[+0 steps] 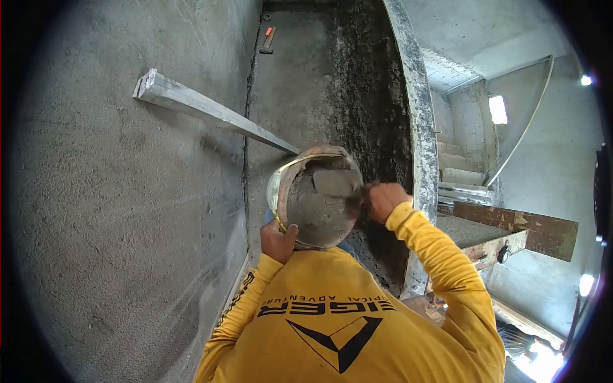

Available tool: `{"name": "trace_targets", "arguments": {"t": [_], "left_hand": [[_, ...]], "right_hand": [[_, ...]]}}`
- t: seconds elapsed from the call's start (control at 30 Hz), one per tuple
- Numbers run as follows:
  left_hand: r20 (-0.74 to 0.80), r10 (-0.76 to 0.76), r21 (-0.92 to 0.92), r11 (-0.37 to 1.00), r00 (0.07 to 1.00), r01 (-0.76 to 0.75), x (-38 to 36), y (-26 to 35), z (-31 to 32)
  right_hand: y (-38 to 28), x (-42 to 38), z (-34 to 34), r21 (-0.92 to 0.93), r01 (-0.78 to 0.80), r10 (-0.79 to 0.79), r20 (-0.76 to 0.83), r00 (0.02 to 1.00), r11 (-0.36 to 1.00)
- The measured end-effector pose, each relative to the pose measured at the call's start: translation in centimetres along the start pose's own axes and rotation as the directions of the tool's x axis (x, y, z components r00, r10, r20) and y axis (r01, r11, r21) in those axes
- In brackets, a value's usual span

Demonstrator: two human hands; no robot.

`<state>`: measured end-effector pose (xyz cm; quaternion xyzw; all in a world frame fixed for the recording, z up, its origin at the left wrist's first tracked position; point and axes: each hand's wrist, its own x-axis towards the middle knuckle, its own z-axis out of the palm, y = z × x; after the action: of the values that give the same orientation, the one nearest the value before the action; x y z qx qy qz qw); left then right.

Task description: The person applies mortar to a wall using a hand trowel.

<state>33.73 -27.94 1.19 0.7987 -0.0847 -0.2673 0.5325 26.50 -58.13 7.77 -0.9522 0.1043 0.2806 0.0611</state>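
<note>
A round bucket [276, 191] with a pale, worn rim is held close against the yellow shirt. Wet grey mortar [319, 214] fills much of its inside. My left hand [278, 241] grips the near left rim, thumb over the edge. On the right side my right hand [387, 200] is closed round the handle of a trowel [336, 183]. The handle is mostly hidden and blurred. The trowel's flat blade lies over the mortar inside the bucket.
A long metal bar [211, 110] leans against the rough grey wall [128, 210] at the left. A hammer [268, 41] lies on the floor farther ahead. A low wall edge [421, 127] runs along the right, with stairs [456, 159] and wooden boards [543, 230] beyond.
</note>
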Motion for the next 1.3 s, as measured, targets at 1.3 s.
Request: {"name": "trace_targets", "arguments": {"t": [1.3], "left_hand": [[-0.141, 0.030, -0.070, 0.997, 0.990, -0.040, 7.0, -0.1, 0.6]], "right_hand": [[0.2, 5.0, -1.5, 0.578, -0.071, 0.285, -0.288, 0.914, 0.813]]}}
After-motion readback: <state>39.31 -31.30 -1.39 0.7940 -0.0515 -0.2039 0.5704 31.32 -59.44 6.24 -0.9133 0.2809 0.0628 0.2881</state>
